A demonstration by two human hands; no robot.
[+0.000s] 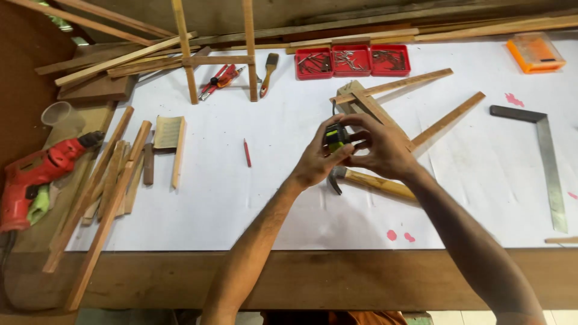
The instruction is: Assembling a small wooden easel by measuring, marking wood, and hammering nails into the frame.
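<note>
Head view looks down on a white sheet (241, 198) spread over a wooden bench (337, 277), whose bare front edge runs along the bottom of the picture. Both hands meet above the middle of the sheet, clear of its surface: the left hand (316, 157) and right hand (380, 147) close from either side round a small green and black tape measure (336, 137), fingers curled tight on its case. Too much of the case is covered to tell its long axis or which way it faces. Just beneath the hands lies a hammer (373, 182), its wooden handle pointing down and to the right, its head near the left wrist. Behind the right hand, joined wooden strips (394, 87) fan out toward the upper right. Open sheet lies to the left of the hands, broken only by a red pencil (247, 153) lying nearly upright in the picture, and more lies in front of them toward the bench edge. Loose sticks (105, 186) crowd the left border beside a red drill (36, 177). Three red trays (352, 61) sit at the far edge, and a steel square (545, 156) lies well apart at the right.
</note>
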